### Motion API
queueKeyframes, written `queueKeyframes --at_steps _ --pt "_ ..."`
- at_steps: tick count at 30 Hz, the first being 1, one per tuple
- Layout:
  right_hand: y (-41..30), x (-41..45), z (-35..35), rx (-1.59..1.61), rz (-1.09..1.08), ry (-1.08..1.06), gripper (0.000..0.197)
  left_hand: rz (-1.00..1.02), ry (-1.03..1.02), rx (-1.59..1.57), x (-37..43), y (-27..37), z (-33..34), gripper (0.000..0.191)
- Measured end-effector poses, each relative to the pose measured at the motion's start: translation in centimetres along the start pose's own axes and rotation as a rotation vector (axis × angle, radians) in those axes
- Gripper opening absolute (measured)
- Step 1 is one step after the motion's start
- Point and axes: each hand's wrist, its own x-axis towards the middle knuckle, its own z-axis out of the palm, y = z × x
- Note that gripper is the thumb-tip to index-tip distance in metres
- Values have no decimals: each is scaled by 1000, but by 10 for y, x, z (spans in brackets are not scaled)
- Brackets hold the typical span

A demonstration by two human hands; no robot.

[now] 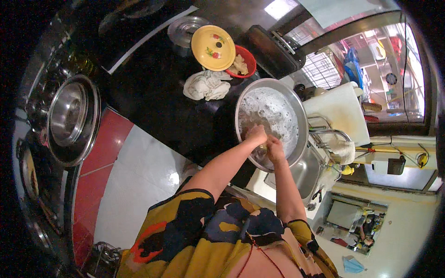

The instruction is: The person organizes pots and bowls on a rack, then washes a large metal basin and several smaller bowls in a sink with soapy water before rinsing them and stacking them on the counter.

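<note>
A large round metal basin (pixel 301 114) holds cloudy water with white foam. Both of my hands are over its near part, close together. My left hand (pixel 256 135) is curled with its fingers low at the water, partly hidden. Beside it on the right, my right hand (pixel 275 148) is bent inward. Something yellowish shows between the hands, too blurred to name, and the fingertips are hard to see. Left of the basin lies a crumpled white cloth (pixel 207 85). Behind the cloth are a yellow lid (pixel 208 41) with painted flowers and a red bowl (pixel 251 59) with pale knobbly pieces in it.
The basin stands at the edge of a black counter (pixel 156 87), against a steel sink (pixel 307 173) with a curved faucet (pixel 335 132). A white cutting board (pixel 342 107) stands behind the faucet. A metal lid (pixel 184 30) lies at the back; stacked metal basins (pixel 71 114) sit far left.
</note>
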Motion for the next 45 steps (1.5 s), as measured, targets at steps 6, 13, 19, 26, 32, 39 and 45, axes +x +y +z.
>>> queueKeyframes --at_steps 6,13,19,26,32,39,45 --pt "-42 -14 -4 150 -14 223 23 80 -274 -625 -12 35 -4 44" --pt "-57 -15 12 -759 -204 343 29 417 144 -506 -44 54 21 34" --pt "-85 -48 18 930 39 6 32 634 236 -155 -63 64 46 45" --pt "-93 -70 38 1063 33 -95 41 435 306 101 -42 43 -1 46" --pt "-78 -61 17 1132 -219 39 46 724 534 247 -79 66 54 43" --pt "-71 -62 30 774 131 -43 26 599 352 185 -43 44 -21 37" --pt "-42 -57 17 -984 -117 311 35 230 -117 720 -55 40 -39 55"
